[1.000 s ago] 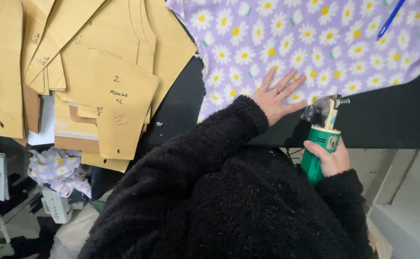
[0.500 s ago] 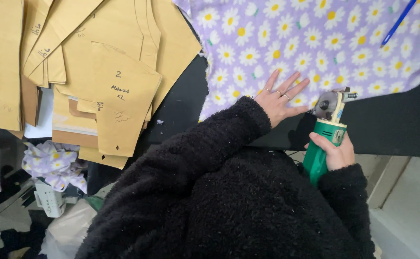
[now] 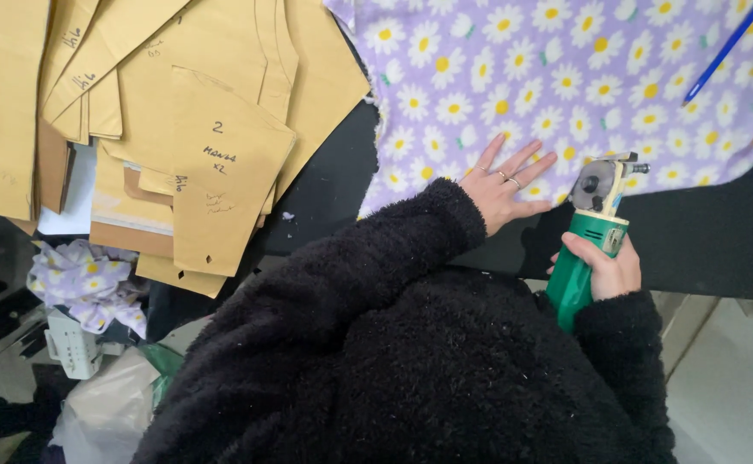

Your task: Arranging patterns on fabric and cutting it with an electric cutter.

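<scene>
Gripping the green cutter (image 3: pixel 590 236) by its handle, our right hand (image 3: pixel 610 268) is closed tight around it, holding the tool upright at the near edge of the worktop (image 3: pixel 703 245), its round blade head just at the hem of the fabric (image 3: pixel 566 77). Our left hand (image 3: pixel 501 185) lies flat with the fingers spread, pressing down the lilac daisy-print cloth right beside the blade; it holds nothing, only pins the cloth to the dark surface.

We judge that we are at the start of a cut: the blade meets the cloth's edge and little of the fabric looks parted so far. The next move, as we see it, calls for keeping the cloth taut under the left palm, fingers well off the blade's line, and steering the cutter steadily into the cloth.

Further out, a blue pen (image 3: pixel 725 51) rests on the fabric at the far right. To the left a heap of tan paper patterns (image 3: pixel 213 129) overlaps on the worktop, and below them a scrap (image 3: pixel 84 279) of the same print hangs off the edge.
</scene>
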